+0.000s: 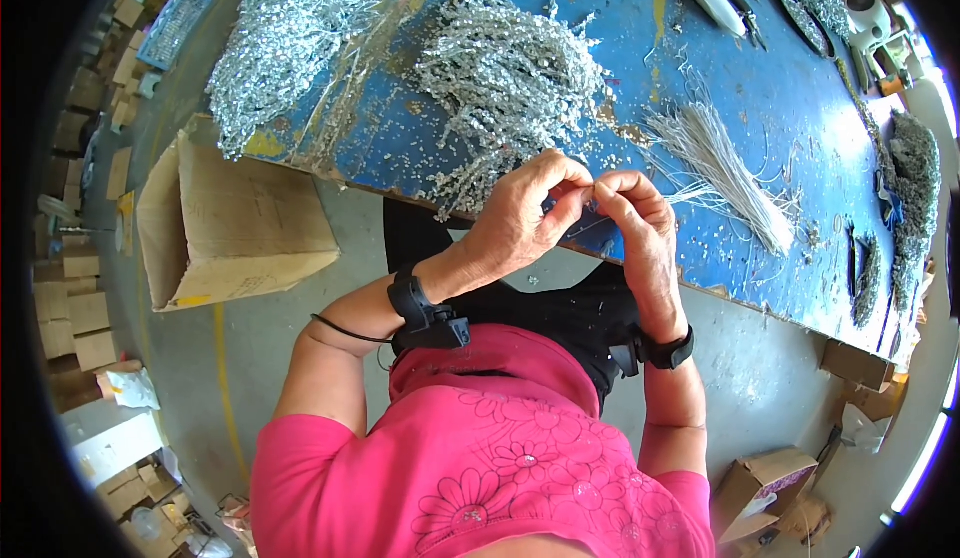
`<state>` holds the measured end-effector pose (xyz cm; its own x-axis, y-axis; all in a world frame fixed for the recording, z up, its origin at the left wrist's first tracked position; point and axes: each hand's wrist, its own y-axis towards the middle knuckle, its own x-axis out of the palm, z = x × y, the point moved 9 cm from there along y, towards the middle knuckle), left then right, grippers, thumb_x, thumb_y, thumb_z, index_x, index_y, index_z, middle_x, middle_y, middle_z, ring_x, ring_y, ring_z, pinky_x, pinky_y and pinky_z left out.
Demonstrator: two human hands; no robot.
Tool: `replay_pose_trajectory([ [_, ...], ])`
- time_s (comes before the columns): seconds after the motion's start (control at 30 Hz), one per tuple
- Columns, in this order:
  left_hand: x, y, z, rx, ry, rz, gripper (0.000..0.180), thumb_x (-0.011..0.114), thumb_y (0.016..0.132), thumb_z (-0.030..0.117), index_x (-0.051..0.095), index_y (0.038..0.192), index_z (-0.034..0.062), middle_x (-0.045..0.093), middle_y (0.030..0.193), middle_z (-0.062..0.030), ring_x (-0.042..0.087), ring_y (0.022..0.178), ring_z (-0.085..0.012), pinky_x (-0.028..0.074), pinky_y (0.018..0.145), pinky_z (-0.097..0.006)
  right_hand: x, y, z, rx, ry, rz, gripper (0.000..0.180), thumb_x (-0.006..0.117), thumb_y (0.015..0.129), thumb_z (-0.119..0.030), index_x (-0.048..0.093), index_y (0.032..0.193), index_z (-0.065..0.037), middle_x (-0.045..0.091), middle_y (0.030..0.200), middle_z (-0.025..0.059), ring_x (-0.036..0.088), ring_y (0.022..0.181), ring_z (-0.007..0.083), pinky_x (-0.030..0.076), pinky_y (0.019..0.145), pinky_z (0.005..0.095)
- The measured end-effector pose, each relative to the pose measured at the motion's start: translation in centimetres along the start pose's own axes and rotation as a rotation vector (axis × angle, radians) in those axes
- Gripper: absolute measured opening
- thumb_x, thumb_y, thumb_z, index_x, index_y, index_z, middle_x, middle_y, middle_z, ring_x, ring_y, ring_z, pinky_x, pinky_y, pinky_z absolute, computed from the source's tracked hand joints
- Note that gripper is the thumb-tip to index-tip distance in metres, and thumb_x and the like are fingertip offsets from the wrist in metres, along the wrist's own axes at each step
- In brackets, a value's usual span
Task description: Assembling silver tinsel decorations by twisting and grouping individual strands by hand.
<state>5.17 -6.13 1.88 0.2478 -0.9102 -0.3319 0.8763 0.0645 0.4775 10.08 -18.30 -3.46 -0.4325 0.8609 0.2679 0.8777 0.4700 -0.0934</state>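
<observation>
Both my hands meet at the near edge of the blue table, fingertips close together. My left hand (525, 208) is closed in a pinch, thumb against the bent index finger. My right hand (640, 223) pinches as well, its thumb and index tip almost touching the left one's. Whatever thin piece lies between the fingertips is too small to make out. Just beyond my left hand lies a heap of silvery beaded strands (510, 68), with loose bits trailing to the table edge. Right of my right hand rests a bundle of thin pale wires (725, 173).
A larger pile of silvery strands (285, 48) lies on the blue table (620, 18) at far left. Pliers (748, 20) and a white tool (708, 0) sit at far right. Below the table's left edge stands an open cardboard box (255, 213). Dark glittery garlands (910, 188) line the right edge.
</observation>
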Motion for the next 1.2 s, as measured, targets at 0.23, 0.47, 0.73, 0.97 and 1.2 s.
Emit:
replay_pose_trajectory([
  [0.23, 0.3, -1.0, -2.8, -0.212, -0.252, -0.019, 0.008, 0.056, 0.09, 0.003, 0.05, 0.096, 0.0011, 0.056, 0.081, -0.0059, 0.057, 0.071, -0.0118, 0.047, 0.064, -0.028, 0.8, -0.1, -1.4, 0.007, -0.004, 0.005, 0.013, 0.064, 0.087, -0.007, 0.066, 0.1, -0.003, 0.065, 0.09, -0.0014, 0.056, 0.085, 0.0054, 0.043, 0.076, 0.0198],
  [0.47, -0.3, -0.7, -3.0, -0.239, -0.279, -0.049, 0.008, 0.053, 0.091, 0.004, 0.049, 0.097, 0.0004, 0.054, 0.084, -0.0055, 0.053, 0.073, -0.0107, 0.046, 0.067, -0.026, 1.4, 0.5, -3.7, -0.25, -0.653, -0.067, 0.012, 0.07, 0.08, -0.014, 0.068, 0.09, -0.008, 0.067, 0.089, 0.0019, 0.057, 0.079, 0.0129, 0.042, 0.066, 0.0268],
  [0.73, -1.0, -0.7, -1.1, -0.096, -0.085, -0.035, 0.006, 0.053, 0.09, 0.002, 0.049, 0.095, 0.0018, 0.053, 0.081, -0.0091, 0.055, 0.072, -0.0187, 0.046, 0.068, -0.03, 0.8, 0.1, -2.4, -0.146, -0.463, -0.066, 0.012, 0.069, 0.081, -0.009, 0.064, 0.088, -0.001, 0.066, 0.08, 0.0041, 0.059, 0.078, 0.0099, 0.046, 0.074, 0.0254],
  [0.97, -1.3, -1.4, -1.5, -0.163, -0.076, -0.059, 0.007, 0.052, 0.089, -0.001, 0.049, 0.095, 0.001, 0.053, 0.084, -0.0078, 0.054, 0.076, -0.0171, 0.045, 0.072, -0.028, 1.2, -0.4, -2.7, -0.234, -0.499, -0.064, 0.01, 0.07, 0.08, -0.008, 0.066, 0.087, -0.002, 0.066, 0.081, 0.0044, 0.059, 0.077, 0.0109, 0.046, 0.071, 0.0254],
  [1.2, -2.0, -0.4, -0.9, -0.141, -0.077, -0.029, 0.007, 0.052, 0.089, 0.0, 0.047, 0.095, 0.0014, 0.052, 0.079, -0.0092, 0.055, 0.069, -0.0174, 0.046, 0.063, -0.03, 2.2, -0.2, -4.8, -0.274, -0.629, -0.017, 0.009, 0.069, 0.081, -0.009, 0.065, 0.085, -0.002, 0.066, 0.08, 0.0029, 0.056, 0.074, 0.0105, 0.045, 0.069, 0.0264],
])
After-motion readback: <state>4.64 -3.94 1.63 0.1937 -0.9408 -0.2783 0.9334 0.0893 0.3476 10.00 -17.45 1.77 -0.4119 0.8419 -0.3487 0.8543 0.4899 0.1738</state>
